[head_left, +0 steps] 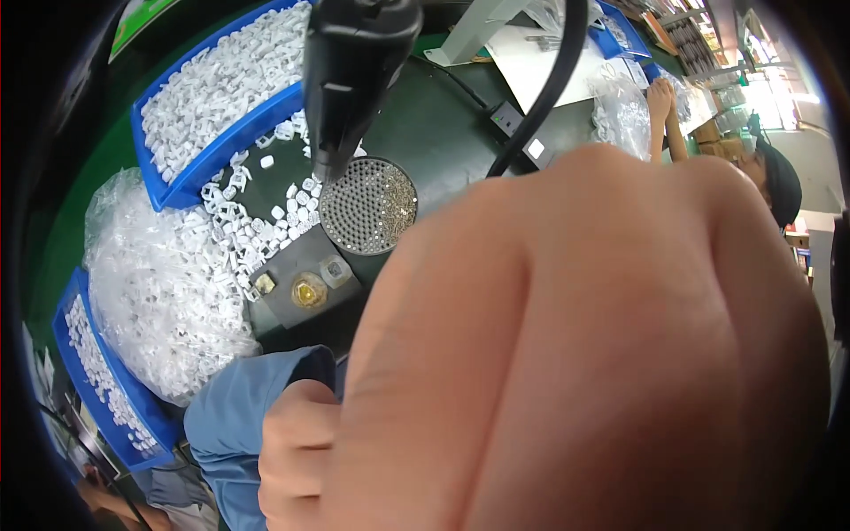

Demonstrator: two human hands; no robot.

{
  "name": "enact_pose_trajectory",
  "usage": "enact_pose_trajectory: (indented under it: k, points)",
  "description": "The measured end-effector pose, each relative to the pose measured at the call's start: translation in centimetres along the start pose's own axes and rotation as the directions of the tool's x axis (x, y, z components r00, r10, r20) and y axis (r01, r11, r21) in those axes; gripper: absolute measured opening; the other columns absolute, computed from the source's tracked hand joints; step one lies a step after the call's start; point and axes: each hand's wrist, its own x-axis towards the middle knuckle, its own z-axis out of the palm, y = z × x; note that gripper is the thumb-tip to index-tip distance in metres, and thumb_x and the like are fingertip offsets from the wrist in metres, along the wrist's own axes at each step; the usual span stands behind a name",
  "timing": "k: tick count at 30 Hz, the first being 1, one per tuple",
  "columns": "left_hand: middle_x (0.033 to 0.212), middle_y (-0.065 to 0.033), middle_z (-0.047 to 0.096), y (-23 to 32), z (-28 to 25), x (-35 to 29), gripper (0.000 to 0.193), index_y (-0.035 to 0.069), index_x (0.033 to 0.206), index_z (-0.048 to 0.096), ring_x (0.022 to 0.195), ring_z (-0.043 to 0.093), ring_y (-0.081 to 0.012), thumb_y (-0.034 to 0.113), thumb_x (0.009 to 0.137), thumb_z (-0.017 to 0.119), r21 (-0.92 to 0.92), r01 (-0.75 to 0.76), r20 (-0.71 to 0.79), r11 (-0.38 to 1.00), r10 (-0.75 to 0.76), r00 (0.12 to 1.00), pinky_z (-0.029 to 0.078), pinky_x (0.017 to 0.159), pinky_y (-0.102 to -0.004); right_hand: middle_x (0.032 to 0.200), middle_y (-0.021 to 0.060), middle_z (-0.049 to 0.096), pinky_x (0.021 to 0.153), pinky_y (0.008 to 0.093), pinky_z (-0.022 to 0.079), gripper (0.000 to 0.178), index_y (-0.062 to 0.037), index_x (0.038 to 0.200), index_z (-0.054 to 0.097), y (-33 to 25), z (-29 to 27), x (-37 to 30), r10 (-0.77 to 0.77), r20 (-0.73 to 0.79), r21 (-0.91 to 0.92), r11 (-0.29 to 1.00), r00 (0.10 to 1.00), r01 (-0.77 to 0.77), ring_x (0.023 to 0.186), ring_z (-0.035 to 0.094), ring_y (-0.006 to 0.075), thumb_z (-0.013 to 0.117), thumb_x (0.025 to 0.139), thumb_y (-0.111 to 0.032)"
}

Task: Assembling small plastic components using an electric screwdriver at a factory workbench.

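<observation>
What looks like my right hand (584,354) is very close and fills the lower right, its fingers bent and pressed together. Their tips, and anything in them, are out of sight. Lower left of it, my left hand (297,451) has its fingers curled beside blue cloth (239,416); the big hand hides part of it. Beyond both hands lies a grey fixture block (288,274) bearing a round yellowish insert (309,290) and a small clear piece (336,271). Behind it is a round perforated plate (350,212) with tiny metal parts scattered on its right side. A black electric screwdriver (359,80) points down near the plate.
Small white plastic parts (248,239) are strewn across the green table. A blue bin (226,137) and a clear bag (168,292) are full of them; another blue bin (111,380) stands lower left. A black cable (567,71) arcs overhead. Another person's hands (660,97) are at far right.
</observation>
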Motion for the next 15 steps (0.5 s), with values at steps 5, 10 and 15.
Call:
enact_pose_trajectory:
  k: [5,10,15]
  points:
    - [0.056,-0.0043,0.052,0.0,0.5,0.3,0.025,0.007,0.074,0.058,0.043,0.042,-0.0169,0.025,0.091,0.061,-0.019,-0.063,-0.126,0.998,0.060,0.990,0.026,0.042,-0.0329,0.059,0.0083,0.056,0.038,0.0285,0.029,0.012,-0.0016,0.066,0.053,10.4,5.0,4.5,0.031,0.124,0.147,0.988,0.992,-0.049,0.042,0.040,0.0159,0.059,0.072,0.007]
    - [0.056,-0.0065,0.052,2.6,-0.2,-0.8,0.038,0.008,0.073,0.056,0.043,0.042,-0.0164,0.036,0.099,0.053,0.021,-0.070,-0.181,0.997,0.073,0.981,0.027,0.041,-0.0347,0.057,0.0079,0.056,0.037,0.0283,0.028,0.016,-0.0028,0.063,0.051,13.1,9.9,4.8,0.010,0.251,0.265,0.961,0.968,-0.079,0.041,0.038,0.0155,0.059,0.069,0.010]
    - [0.056,-0.0077,0.052,3.2,0.2,-0.7,0.043,0.008,0.073,0.056,0.043,0.043,-0.0168,0.041,0.101,0.053,-0.011,-0.070,-0.140,0.997,0.068,0.988,0.028,0.041,-0.0357,0.051,0.0090,0.053,0.035,0.0283,0.023,0.023,-0.0082,0.060,0.043,12.9,9.6,5.2,0.029,0.272,0.298,0.948,0.962,-0.113,0.038,0.034,0.0165,0.053,0.063,0.013]
